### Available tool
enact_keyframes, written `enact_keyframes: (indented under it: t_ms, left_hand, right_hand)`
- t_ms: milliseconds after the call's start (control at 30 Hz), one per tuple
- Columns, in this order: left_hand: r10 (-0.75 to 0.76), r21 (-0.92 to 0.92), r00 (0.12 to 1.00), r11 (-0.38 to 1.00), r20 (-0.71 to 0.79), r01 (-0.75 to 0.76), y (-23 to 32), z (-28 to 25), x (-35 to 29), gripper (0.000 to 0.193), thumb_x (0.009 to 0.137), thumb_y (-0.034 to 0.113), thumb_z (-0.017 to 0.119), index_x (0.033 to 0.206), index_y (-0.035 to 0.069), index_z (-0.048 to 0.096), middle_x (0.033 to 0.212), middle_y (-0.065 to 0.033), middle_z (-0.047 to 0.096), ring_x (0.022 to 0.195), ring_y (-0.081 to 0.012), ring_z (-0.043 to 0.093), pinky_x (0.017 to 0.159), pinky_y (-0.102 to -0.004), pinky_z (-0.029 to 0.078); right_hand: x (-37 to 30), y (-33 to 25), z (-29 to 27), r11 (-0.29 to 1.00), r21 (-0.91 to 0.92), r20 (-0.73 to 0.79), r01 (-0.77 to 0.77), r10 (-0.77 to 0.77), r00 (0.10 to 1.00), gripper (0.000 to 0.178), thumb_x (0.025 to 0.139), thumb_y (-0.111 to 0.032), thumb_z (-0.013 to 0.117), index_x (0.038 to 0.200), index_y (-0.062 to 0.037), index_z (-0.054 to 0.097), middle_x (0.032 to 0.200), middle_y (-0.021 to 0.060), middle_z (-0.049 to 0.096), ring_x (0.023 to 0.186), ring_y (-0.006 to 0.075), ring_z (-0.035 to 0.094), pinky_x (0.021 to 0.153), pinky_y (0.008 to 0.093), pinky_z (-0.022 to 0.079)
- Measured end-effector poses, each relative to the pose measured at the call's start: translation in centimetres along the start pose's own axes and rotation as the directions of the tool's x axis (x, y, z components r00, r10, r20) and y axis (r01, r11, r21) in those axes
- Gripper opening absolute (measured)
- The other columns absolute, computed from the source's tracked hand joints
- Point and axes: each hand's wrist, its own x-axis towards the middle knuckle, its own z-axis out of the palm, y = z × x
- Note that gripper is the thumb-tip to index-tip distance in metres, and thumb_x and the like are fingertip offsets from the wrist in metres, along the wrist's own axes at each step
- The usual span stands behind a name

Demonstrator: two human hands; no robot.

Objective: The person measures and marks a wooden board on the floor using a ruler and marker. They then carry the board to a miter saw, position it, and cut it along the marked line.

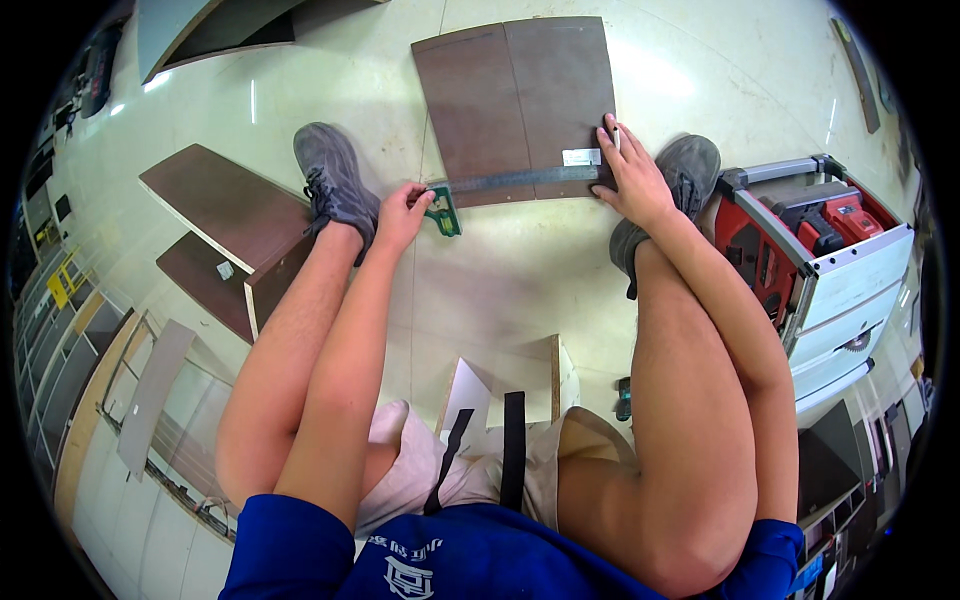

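The left hand (404,216) pinched the green head (446,212) of a measuring square (525,180) between thumb and fingers. The right hand (637,182) lay spread at the right edge of a brown board (465,105), its thumb by the far end of the square's blade; a slim white pen (616,137) was tucked between its fingers. The metal blade ran across the board close to its near edge, while the head stuck out past the board's left side. The board lay flat on the pale tiled floor (480,290), with a line down its middle and a white label (581,157) just above the blade, near the right hand.

The board lay between the person's two dark shoes, the left one (328,170) and the right one (690,168). Beyond the left shoe stood some joined brown panels (225,192). Past the right shoe was a red and black machine (850,217) in a silver frame. Near the right thigh, a small green and black object (624,398) lay partly hidden.
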Motion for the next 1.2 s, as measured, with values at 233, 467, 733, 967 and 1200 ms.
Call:
enact_keyframes:
  t_ms: [233,467,733,967,1200]
  left_hand:
    - [0.108,0.256,0.988,0.964,-0.109,-0.077,1.6,0.1,-0.1,0.026,0.09,0.024,0.074,0.102,0.001,0.072,0.096,-0.0155,0.072,0.083,-0.0273,0.071,0.075,-0.035,0.056]
    - [0.163,0.213,0.969,0.969,-0.186,-0.122,3.1,0.2,1.4,0.034,0.089,0.027,0.074,0.106,-0.003,0.071,0.097,-0.0183,0.072,0.084,-0.0264,0.071,0.078,-0.0352,0.056]
    - [0.001,0.068,0.97,0.998,-0.242,0.016,8.5,1.0,9.6,0.046,0.085,0.03,0.079,0.115,-0.004,0.07,0.095,-0.0163,0.074,0.084,-0.0237,0.072,0.078,-0.0349,0.057]
    - [-0.006,0.124,0.964,0.991,-0.267,0.04,8.2,1.0,10.2,0.042,0.081,0.029,0.081,0.108,-0.002,0.073,0.087,-0.0142,0.074,0.078,-0.0246,0.072,0.075,-0.0361,0.057]
    - [0.098,0.346,0.963,0.938,-0.252,-0.005,10.1,0.5,10.1,0.045,0.082,0.031,0.078,0.114,0.001,0.07,0.1,-0.0179,0.072,0.093,-0.0315,0.07,0.083,-0.0409,0.055]
  right_hand:
    - [0.0,0.1,-0.1,0.998,0.055,0.0,-0.007,0.007,1.0,0.091,0.077,-0.019,0.081,0.152,-0.0004,0.033,0.164,0.0191,0.022,0.146,0.0382,0.032,0.121,0.0428,0.031]
    - [0.0,-0.2,-0.7,0.978,0.196,-0.003,-0.076,0.078,0.997,0.087,0.079,-0.022,0.08,0.151,-0.0005,0.035,0.162,0.019,0.026,0.141,0.0363,0.039,0.116,0.0427,0.038]
    - [0.2,1.4,0.6,0.906,0.391,-0.118,-0.16,0.222,0.968,0.08,0.084,-0.022,0.077,0.15,0.0015,0.038,0.15,0.0212,0.046,0.133,0.0381,0.049,0.111,0.0415,0.042]
    - [0.4,1.3,0.4,0.907,0.405,-0.14,-0.119,0.19,0.972,0.08,0.083,-0.021,0.076,0.15,0.001,0.039,0.149,0.0207,0.047,0.133,0.0376,0.049,0.111,0.0411,0.043]
    - [0.1,1.1,0.1,0.907,0.383,-0.064,-0.175,0.215,0.975,0.084,0.082,-0.018,0.078,0.152,-0.0015,0.035,0.154,0.0189,0.041,0.136,0.0368,0.046,0.113,0.0411,0.041]
